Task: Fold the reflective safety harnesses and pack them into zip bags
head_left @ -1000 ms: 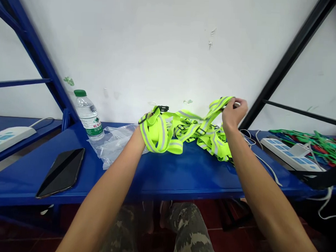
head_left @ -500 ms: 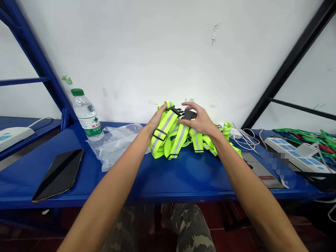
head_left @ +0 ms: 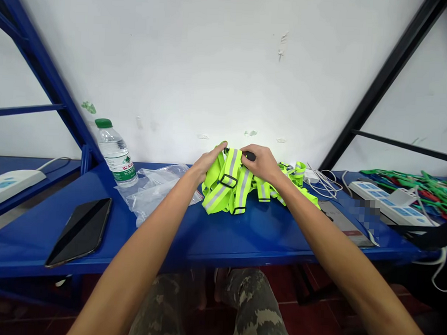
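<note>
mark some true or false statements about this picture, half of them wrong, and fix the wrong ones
1. The left hand holds yellow straps. True.
2. The bottle has a green cap. True.
3. The right hand touches the bottle. False: it holds a black piece by the straps.
4. The clear bag lies on the blue table. True.
5. The phone lies on the bag. False: it lies on the table, apart from the bag.
6. The green cords lie left of the bottle. False: they lie at the picture's far right.
</note>
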{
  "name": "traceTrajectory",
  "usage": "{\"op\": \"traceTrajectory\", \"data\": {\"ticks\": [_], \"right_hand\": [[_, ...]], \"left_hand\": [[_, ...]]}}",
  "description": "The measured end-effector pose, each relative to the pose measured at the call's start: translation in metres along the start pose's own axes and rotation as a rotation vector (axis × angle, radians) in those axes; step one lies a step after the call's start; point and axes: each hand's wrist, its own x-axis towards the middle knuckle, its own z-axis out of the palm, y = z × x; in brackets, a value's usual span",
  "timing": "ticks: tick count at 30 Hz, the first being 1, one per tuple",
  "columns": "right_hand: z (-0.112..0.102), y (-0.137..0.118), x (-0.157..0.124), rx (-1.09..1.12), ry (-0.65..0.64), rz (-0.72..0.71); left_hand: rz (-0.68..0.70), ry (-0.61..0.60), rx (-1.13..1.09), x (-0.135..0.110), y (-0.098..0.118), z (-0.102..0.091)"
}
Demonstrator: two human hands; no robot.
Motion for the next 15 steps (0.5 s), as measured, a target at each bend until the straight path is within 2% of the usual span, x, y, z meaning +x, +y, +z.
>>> {"op": "traceTrajectory", "data": {"ticks": [2, 5, 7, 9, 13, 15], "right_hand": [[-0.001, 0.003, -0.002, -0.048, -0.011, -0.003], [-0.003, 0.006, -0.003, -0.108, -0.016, 0.006], [-0.004, 0.004, -0.002, -0.139, 0.001, 0.018], [-0.006, -0.001, -0.001, -0.141, 0.013, 0.017], [-0.008, -0.013, 0.001, -0.041, 0.026, 0.004], [-0.009, -0.015, 0.0, 0.054, 0.003, 0.013]], "left_hand": [[0.081, 0.196, 0.227, 0.0, 0.001, -0.002], [0.356, 0.528, 0.609, -0.005, 0.007, -0.001], [0.479, 0.627, 0.716, -0.011, 0.011, 0.002], [0.459, 0.544, 0.664, -0.017, 0.013, 0.008], [0.222, 0.131, 0.323, -0.021, 0.01, 0.018], [0.134, 0.074, 0.186, -0.02, 0.009, 0.021]]}}
